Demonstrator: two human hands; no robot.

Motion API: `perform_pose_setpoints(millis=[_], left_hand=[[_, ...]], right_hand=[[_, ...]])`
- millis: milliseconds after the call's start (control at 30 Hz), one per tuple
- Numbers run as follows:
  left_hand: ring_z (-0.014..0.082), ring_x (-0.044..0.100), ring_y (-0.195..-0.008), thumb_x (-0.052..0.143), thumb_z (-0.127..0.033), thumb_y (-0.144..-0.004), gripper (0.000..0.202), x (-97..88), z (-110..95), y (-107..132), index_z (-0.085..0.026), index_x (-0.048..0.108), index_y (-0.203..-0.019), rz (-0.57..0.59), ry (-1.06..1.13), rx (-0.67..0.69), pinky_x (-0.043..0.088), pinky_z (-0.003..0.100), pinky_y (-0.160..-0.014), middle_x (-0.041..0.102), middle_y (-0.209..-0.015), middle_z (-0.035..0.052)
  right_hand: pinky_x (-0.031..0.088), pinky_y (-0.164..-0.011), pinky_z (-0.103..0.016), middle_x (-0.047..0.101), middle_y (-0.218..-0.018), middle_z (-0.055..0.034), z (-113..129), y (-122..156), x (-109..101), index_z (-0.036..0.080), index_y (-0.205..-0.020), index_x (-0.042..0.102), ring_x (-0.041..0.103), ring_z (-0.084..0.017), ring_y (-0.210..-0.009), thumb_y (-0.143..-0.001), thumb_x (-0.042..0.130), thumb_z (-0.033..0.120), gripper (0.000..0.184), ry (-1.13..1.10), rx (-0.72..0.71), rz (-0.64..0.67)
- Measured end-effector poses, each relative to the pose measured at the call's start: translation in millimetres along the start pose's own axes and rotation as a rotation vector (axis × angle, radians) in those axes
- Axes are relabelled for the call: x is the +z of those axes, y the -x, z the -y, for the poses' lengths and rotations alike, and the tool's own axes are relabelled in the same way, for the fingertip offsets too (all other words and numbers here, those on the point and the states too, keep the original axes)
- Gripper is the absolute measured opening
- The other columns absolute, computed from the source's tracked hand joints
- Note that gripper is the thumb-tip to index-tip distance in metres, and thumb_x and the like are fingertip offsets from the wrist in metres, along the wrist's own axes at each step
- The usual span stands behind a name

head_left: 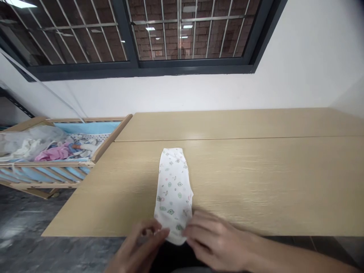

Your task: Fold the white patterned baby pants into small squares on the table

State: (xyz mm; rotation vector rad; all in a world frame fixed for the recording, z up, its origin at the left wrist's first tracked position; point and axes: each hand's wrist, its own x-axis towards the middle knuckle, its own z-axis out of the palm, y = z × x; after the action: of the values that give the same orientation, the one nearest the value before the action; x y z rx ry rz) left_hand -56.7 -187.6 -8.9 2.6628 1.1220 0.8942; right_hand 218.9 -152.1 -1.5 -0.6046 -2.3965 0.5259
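Note:
White baby pants (174,189) with a small green and pink print lie folded lengthwise on the wooden table (256,182). The narrow leg end points to the wall, and the wide end hangs slightly over the near edge. At the lower left corner of the cloth, my left hand (139,244) pinches its edge between thumb and fingers. My right hand (213,239) is closed on the lower right edge, its fingertips partly hidden and slightly blurred.
Left of the table stands a wooden crib (93,161) with blue lining, holding a pink cloth (54,151) and other white and patterned fabrics. Behind the table is a white wall (182,93) below a dark-framed, barred window (193,66). Grey floor (34,231) shows at lower left.

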Motion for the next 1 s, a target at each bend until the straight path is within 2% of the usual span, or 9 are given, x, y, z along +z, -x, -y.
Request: perform_pose_setpoints(millis=[100,233,300,400,533,633,767,867,1000], left_hand=[[0.0097,0.066,-0.085,0.051,-0.007,-0.097,0.041,-12.1,7.0,-43.0,-0.029,0.061,-0.130,-0.125,0.062,-0.050,0.054,0.018,-0.076,0.066,-0.098,0.0017],[0.0149,0.066,-0.090,0.060,-0.027,-0.096,0.018,-20.3,40.1,-117.1,-0.024,0.072,-0.109,-0.283,0.034,-0.159,0.054,0.026,-0.083,0.069,-0.095,0.0026],[0.0176,0.065,-0.095,0.058,-0.034,-0.095,0.023,-14.8,66.6,-150.3,-0.021,0.072,-0.107,-0.241,0.047,-0.283,0.053,0.028,-0.086,0.072,-0.102,0.0054],[0.0184,0.065,-0.094,0.058,-0.031,-0.092,0.028,5.9,109.6,-187.2,-0.016,0.071,-0.112,-0.113,0.080,-0.450,0.052,0.028,-0.085,0.074,-0.111,0.0075],[0.0189,0.067,-0.084,0.057,-0.022,-0.091,0.027,37.4,147.0,-213.6,-0.007,0.071,-0.109,-0.037,0.018,-0.541,0.051,0.028,-0.078,0.076,-0.100,0.0115],[0.0219,0.067,-0.094,0.057,-0.018,-0.090,0.024,46.8,146.0,-216.5,-0.007,0.070,-0.107,-0.013,-0.066,-0.559,0.050,0.032,-0.086,0.075,-0.103,0.0145],[0.0308,0.056,-0.122,0.055,-0.025,-0.094,0.036,46.3,102.8,-184.1,-0.010,0.062,-0.126,-0.013,-0.171,-0.489,0.043,0.045,-0.105,0.062,-0.132,0.0201],[0.0339,0.055,-0.126,0.049,-0.037,-0.098,0.041,55.5,56.3,-138.2,-0.013,0.058,-0.131,0.025,-0.309,-0.382,0.042,0.051,-0.106,0.059,-0.137,0.0200],[0.0396,0.052,-0.132,0.049,-0.044,-0.098,0.053,80.0,15.8,-93.0,-0.009,0.054,-0.137,0.114,-0.520,-0.354,0.048,0.054,-0.101,0.057,-0.141,0.0243]], right_hand=[[0.060,-0.081,-0.035,0.072,-0.099,-0.0074,-19.3,-29.4,-26.8,0.020,-0.115,0.066,0.068,-0.019,-0.092,-0.097,0.053,0.018,0.022,-0.153,0.098,-0.113],[0.055,-0.076,-0.035,0.071,-0.098,-0.0051,-72.4,-78.5,-47.1,0.021,-0.110,0.069,0.066,-0.018,-0.086,-0.098,0.054,0.026,0.019,-0.161,0.254,-0.226],[0.052,-0.077,-0.032,0.070,-0.099,-0.0058,-105.0,-101.3,-47.2,0.019,-0.105,0.069,0.064,-0.018,-0.088,-0.095,0.055,0.024,0.018,-0.101,0.297,-0.298],[0.049,-0.082,-0.031,0.069,-0.100,-0.0078,-151.2,-127.3,-36.6,0.016,-0.103,0.070,0.062,-0.019,-0.090,-0.092,0.054,0.018,0.019,0.003,0.381,-0.371],[0.045,-0.091,-0.030,0.071,-0.104,-0.0095,-191.9,-143.9,-18.1,0.014,-0.102,0.073,0.061,-0.020,-0.100,-0.091,0.051,0.012,0.025,0.137,0.532,-0.260],[0.044,-0.092,-0.030,0.073,-0.095,-0.0087,-204.2,-145.3,-12.1,0.013,-0.095,0.075,0.062,-0.020,-0.098,-0.090,0.050,0.009,0.026,0.159,0.565,-0.178],[0.041,-0.103,-0.036,0.068,-0.119,-0.0157,-195.3,-140.2,-19.2,0.011,-0.121,0.068,0.057,-0.024,-0.117,-0.097,0.048,0.020,0.033,0.206,0.552,-0.201],[0.036,-0.112,-0.041,0.058,-0.138,-0.0162,-170.6,-136.5,-25.2,0.014,-0.141,0.054,0.050,-0.025,-0.131,-0.103,0.042,0.031,0.043,0.272,0.346,-0.156],[0.030,-0.119,-0.043,0.041,-0.158,-0.0132,-140.0,-133.8,-9.7,0.019,-0.151,0.044,0.037,-0.024,-0.146,-0.106,0.036,0.043,0.051,0.228,-0.022,0.130]])
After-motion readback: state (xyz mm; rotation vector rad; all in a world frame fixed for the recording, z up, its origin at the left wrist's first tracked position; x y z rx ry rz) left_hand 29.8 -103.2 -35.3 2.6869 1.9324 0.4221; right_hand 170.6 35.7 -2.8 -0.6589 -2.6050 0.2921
